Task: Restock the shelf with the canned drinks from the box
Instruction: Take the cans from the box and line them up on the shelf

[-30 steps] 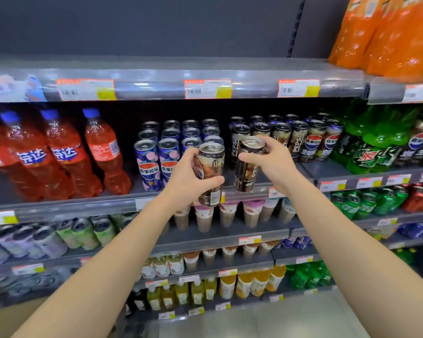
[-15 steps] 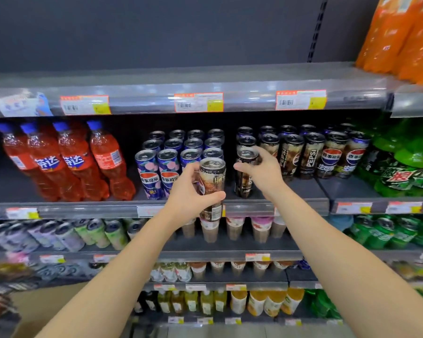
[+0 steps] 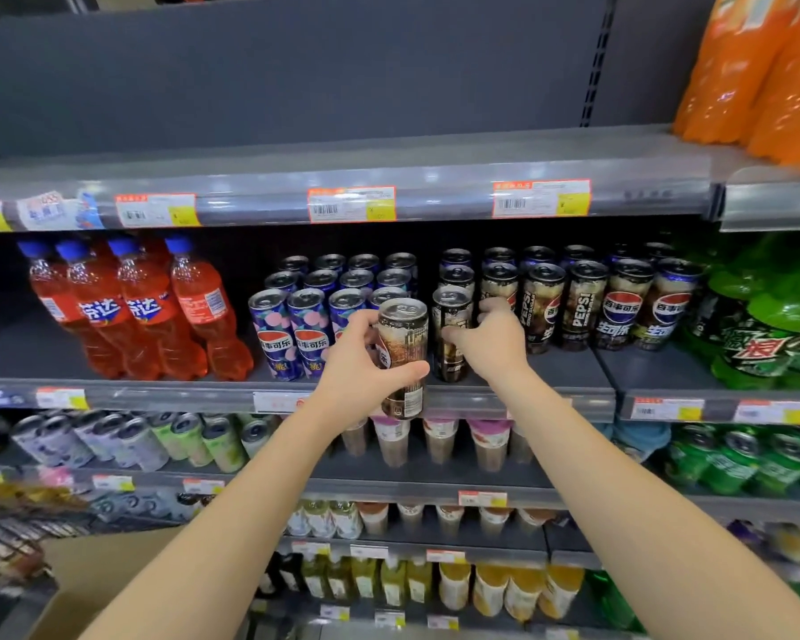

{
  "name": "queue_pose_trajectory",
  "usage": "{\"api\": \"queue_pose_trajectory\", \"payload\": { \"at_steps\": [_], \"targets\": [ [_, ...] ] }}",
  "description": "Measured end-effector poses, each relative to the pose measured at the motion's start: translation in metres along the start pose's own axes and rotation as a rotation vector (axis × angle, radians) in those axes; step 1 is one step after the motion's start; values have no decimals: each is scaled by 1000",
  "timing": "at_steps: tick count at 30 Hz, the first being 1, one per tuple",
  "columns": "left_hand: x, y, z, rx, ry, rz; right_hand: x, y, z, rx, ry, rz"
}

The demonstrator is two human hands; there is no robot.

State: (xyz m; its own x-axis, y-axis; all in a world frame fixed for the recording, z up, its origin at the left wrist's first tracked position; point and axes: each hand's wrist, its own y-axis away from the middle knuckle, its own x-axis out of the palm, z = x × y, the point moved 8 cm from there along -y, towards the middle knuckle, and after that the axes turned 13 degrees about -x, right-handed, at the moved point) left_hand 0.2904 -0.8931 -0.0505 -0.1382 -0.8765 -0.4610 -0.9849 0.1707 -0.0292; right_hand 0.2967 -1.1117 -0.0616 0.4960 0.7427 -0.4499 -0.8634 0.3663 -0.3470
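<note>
Your left-hand can (image 3: 403,358) shows brown-and-black print with a silver lid; your right-hand can (image 3: 451,334) is black. Adjacent Pepsi cans (image 3: 292,334) are blue with pink blossoms. Fanta bottles (image 3: 144,311) are orange, blue-capped.

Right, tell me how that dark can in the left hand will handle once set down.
The dark can looks tall and slim, so probably tippy if nudged. Its smooth printed wall may be slippery. Laid sideways, it would likely roll.

Both arms outstretched, left hand (image 3: 361,362) and right hand (image 3: 490,344) curled.

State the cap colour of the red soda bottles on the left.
Blue caps on the red soda bottles, clearest in the head view.
</note>
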Motion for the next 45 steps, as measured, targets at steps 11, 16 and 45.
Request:
{"api": "queue_pose_trajectory", "payload": {
  "at_steps": [11,16,45],
  "targets": [
    [61,-6,-45,93,44,2,-43,39,40,-179,-310,110],
    [78,-6,-59,143,-41,35,-64,25,24,-171,-303,21],
    [24,0,-43,177,-310,-142,-48,-14,-37,-74,-76,-61]
  ]
}}
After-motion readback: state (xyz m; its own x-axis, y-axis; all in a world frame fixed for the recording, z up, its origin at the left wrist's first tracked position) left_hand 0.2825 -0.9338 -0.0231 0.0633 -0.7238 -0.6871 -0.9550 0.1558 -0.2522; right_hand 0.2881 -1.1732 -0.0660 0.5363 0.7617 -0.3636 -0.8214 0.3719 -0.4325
